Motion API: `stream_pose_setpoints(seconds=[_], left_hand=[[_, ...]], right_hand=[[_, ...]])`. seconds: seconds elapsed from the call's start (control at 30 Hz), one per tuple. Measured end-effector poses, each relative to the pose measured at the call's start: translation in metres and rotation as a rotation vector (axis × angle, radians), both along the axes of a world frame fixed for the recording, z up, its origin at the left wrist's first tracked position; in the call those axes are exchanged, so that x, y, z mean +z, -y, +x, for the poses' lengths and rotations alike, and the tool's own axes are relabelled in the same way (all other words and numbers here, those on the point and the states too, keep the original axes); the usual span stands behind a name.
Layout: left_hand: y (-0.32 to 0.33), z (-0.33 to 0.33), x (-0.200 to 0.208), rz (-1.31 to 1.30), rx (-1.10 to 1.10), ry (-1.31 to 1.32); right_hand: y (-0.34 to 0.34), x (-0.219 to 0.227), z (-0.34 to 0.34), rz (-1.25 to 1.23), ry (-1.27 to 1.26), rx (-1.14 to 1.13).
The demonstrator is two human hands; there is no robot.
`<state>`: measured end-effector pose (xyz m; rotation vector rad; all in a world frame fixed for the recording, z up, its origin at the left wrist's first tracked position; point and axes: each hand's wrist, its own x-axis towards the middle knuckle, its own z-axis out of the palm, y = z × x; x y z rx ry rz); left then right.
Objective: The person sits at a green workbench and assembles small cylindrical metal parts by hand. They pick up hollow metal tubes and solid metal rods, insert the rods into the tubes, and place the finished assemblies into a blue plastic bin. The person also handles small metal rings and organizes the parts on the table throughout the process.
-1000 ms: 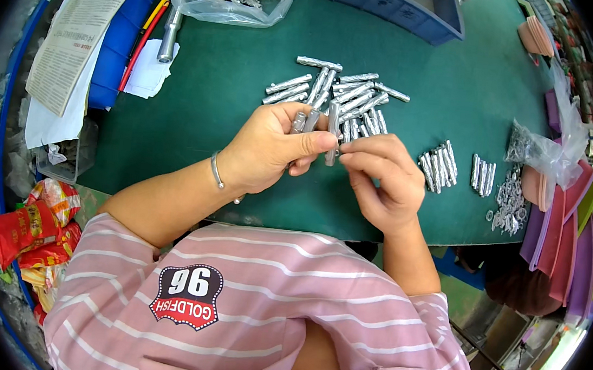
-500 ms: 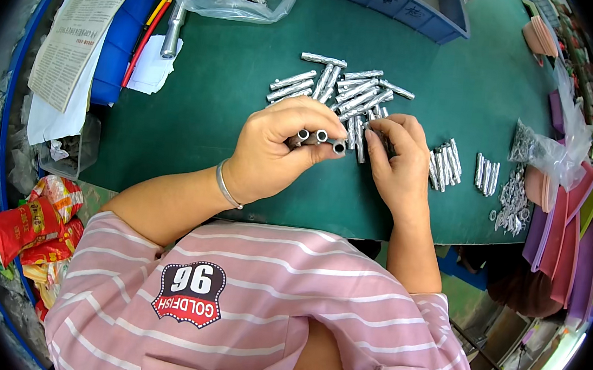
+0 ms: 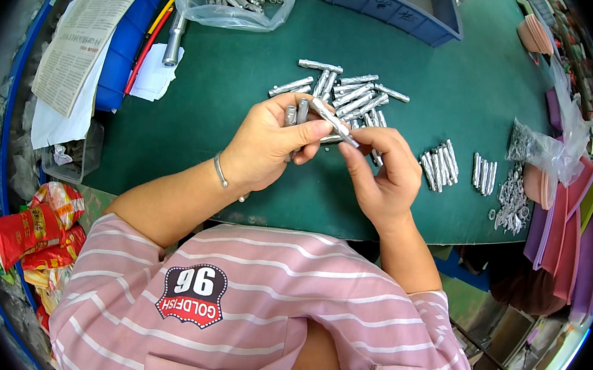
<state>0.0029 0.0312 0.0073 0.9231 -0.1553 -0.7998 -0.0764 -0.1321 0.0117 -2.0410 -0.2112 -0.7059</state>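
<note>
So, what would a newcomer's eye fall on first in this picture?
Probably the centre: the left hand holds metal tubes, and the right hand pinches one tube's end. Just beyond, a loose pile of shiny tubes lies on the green table. Bright red packets stand out at the lower left.

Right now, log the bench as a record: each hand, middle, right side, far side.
left hand: holds several metal tubes
right hand: at the lower end of one angled tube
middle: loose tube pile on green table
right side: two smaller tube groups, small metal parts
far side: clear bag of tubes, blue-grey bin
</note>
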Motion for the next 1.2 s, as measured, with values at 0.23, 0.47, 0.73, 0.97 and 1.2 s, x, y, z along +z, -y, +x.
stream_pose_setpoints(seconds=[0.23, 0.47, 0.73, 0.97, 1.2], left_hand=[[-0.001, -0.004, -0.006, 0.164, 0.122, 0.515], [0.000, -0.006, -0.001, 0.210, 0.241, 1.024], [-0.003, 0.000, -0.003, -0.010, -0.080, 0.215], [-0.001, 0.014, 0.003, -0.394, 0.016, -0.455], [0.000, 0.012, 0.005, -0.531, -0.092, -0.486]], right_hand=[[-0.001, -0.009, -0.001, 0.069, -0.119, -0.013], [-0.003, -0.011, 0.001, 0.003, -0.039, 0.032], [-0.003, -0.011, -0.001, 0.066, -0.040, -0.004], [0.000, -0.019, -0.002, 0.245, -0.152, -0.147], [-0.006, -0.019, 0.002, 0.112, -0.115, -0.102]])
